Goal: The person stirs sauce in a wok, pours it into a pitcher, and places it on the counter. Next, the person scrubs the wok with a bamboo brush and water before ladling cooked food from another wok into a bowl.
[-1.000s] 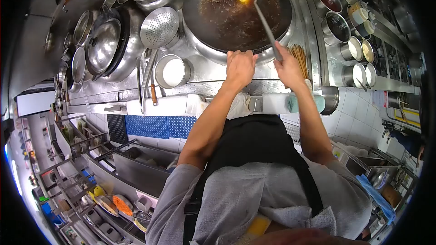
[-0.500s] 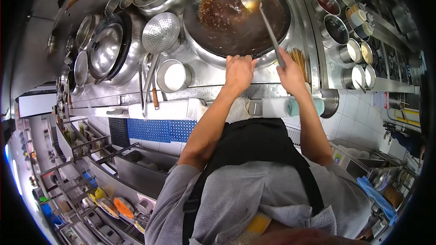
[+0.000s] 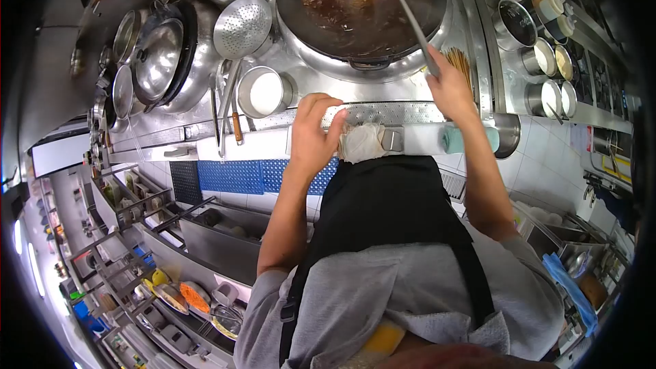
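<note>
Silvery metal ladle, long-handled, upper centre: stiff, probably bowl-heavy; best held by its lower end. Right hand: wrapped round it. Left hand: loosely spread.

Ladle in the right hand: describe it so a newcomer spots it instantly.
Find the big dark wok of brown liquid at top centre. From the right hand, a long metal handle slants up and left over it: that's the ladle. Its bowl shows no holes, unlike the perforated skimmer left of the wok.
</note>
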